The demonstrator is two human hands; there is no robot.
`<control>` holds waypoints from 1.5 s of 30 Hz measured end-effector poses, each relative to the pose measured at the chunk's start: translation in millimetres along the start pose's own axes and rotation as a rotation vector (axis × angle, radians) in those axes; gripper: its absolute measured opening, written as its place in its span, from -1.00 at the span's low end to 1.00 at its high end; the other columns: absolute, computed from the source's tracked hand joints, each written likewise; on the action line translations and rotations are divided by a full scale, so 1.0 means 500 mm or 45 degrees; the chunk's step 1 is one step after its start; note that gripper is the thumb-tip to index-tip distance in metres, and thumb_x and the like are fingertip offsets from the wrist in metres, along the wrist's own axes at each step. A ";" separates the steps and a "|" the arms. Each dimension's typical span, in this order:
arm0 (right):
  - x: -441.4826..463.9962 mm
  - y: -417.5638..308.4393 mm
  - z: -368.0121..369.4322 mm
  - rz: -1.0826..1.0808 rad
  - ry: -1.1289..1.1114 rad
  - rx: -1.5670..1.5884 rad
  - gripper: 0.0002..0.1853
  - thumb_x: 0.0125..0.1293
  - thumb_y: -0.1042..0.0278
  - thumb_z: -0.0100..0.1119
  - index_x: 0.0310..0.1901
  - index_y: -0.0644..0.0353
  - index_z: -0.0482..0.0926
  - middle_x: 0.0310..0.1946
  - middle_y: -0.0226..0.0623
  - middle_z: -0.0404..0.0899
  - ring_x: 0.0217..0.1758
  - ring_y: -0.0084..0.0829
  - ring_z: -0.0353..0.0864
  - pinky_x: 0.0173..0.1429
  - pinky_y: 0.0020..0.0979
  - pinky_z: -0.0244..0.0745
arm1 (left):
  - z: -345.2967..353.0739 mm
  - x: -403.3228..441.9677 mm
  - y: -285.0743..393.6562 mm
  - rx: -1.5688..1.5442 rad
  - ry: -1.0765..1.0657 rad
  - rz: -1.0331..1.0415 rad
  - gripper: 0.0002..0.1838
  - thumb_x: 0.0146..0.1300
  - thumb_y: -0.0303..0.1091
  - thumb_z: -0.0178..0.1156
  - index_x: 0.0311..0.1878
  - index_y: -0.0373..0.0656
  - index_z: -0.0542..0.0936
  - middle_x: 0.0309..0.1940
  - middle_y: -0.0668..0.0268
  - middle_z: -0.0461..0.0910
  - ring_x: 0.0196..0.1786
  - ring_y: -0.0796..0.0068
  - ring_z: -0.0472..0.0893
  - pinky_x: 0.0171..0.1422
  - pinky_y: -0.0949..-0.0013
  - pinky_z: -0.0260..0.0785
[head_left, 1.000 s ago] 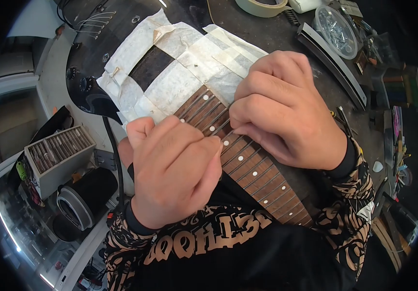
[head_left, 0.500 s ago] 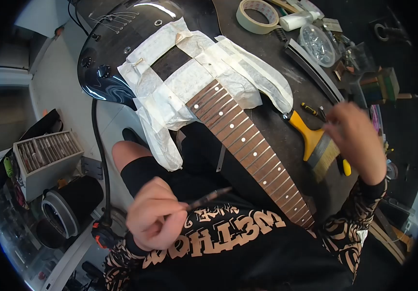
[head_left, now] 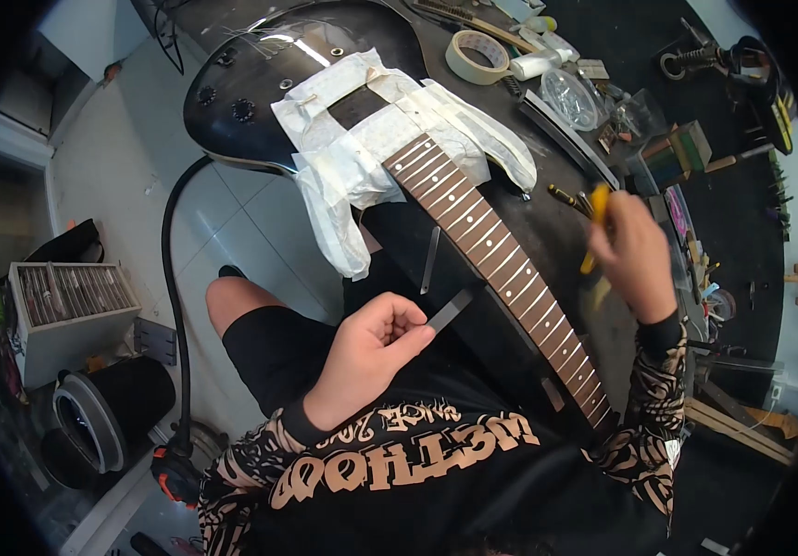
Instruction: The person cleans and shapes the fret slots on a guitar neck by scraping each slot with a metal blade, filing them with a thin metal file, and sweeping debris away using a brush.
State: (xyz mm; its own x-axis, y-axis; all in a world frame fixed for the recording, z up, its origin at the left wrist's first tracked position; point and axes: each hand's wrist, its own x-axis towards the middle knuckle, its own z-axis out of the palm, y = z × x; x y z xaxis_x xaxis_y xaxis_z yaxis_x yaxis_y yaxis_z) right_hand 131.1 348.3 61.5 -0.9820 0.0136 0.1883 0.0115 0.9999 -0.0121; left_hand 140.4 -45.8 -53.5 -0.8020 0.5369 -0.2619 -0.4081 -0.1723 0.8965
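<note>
My left hand (head_left: 366, 347) pinches a thin, flat grey metal strip (head_left: 450, 311) between thumb and fingers, over my lap and to the left of the guitar neck. My right hand (head_left: 635, 255) is closed around the yellow handle of a wide brush (head_left: 600, 202), to the right of the neck; its bristles are blurred. Between my hands runs the brown fretboard (head_left: 489, 243), with light dots and frets. The glossy black electric guitar body (head_left: 260, 69) lies at the far end, with white masking tape (head_left: 334, 185) covering the area around the fretboard end and the horns.
On the dark bench (head_left: 542, 222) are a tape roll (head_left: 477, 57), a clear plastic tub (head_left: 569, 99), a long dark bar (head_left: 570, 139) and small tools. A second metal strip (head_left: 431, 261) lies beside the neck. A black hose (head_left: 172, 278) and a filled box (head_left: 73, 296) are at left.
My right hand has taken hold of the brush that lay on the bench and lifted it. My left hand has moved right and farther forward with the strip. The view has shifted.
</note>
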 end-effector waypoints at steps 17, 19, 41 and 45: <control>0.232 -0.205 -0.040 -0.334 0.884 0.458 -0.66 0.61 0.23 0.64 0.05 0.24 0.65 -0.33 -0.31 0.73 -0.45 -0.44 0.70 -0.34 -0.35 0.61 | 0.036 -0.005 -0.015 0.355 -0.091 0.123 -0.62 0.69 -0.36 0.54 0.35 -0.35 0.66 0.11 0.12 0.88 0.15 0.46 0.88 0.28 0.35 0.74; 0.221 -0.187 -0.060 -0.152 0.833 0.558 -0.67 0.62 0.21 0.65 0.01 0.25 0.66 -0.37 -0.39 0.70 -0.42 -0.59 0.71 -0.35 -0.39 0.57 | 0.030 0.001 -0.018 0.301 -0.115 0.092 -0.61 0.70 -0.39 0.52 0.39 -0.36 0.64 0.15 0.12 0.86 0.18 0.45 0.87 0.32 0.35 0.73; 0.038 -0.007 -0.014 0.049 -0.345 0.246 -0.64 0.65 -0.02 0.48 0.06 0.16 0.78 -0.05 -0.10 0.87 0.02 0.08 0.89 0.12 0.02 0.77 | -0.039 -0.010 -0.080 0.355 -0.168 -0.094 -0.75 0.80 -0.42 0.38 0.34 -0.36 0.66 0.12 0.17 0.86 0.22 0.41 0.86 0.40 0.31 0.73; 0.038 0.055 0.069 -0.143 -0.132 -0.025 -0.81 0.60 0.33 0.45 0.13 0.16 0.73 0.02 -0.10 0.70 0.14 0.07 0.80 0.16 0.02 0.70 | -0.041 -0.015 -0.062 0.491 -0.100 -0.052 -0.78 0.79 -0.42 0.39 0.28 -0.36 0.70 0.09 0.18 0.88 0.19 0.43 0.87 0.37 0.32 0.72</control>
State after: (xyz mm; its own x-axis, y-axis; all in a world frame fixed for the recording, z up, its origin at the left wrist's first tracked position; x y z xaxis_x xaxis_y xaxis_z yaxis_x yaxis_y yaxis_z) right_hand 106.0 375.6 30.9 -0.9915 -0.0985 0.0851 -0.0969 0.9950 0.0224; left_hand 150.1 -61.8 -86.5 -0.7465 0.6011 -0.2852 -0.2329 0.1654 0.9583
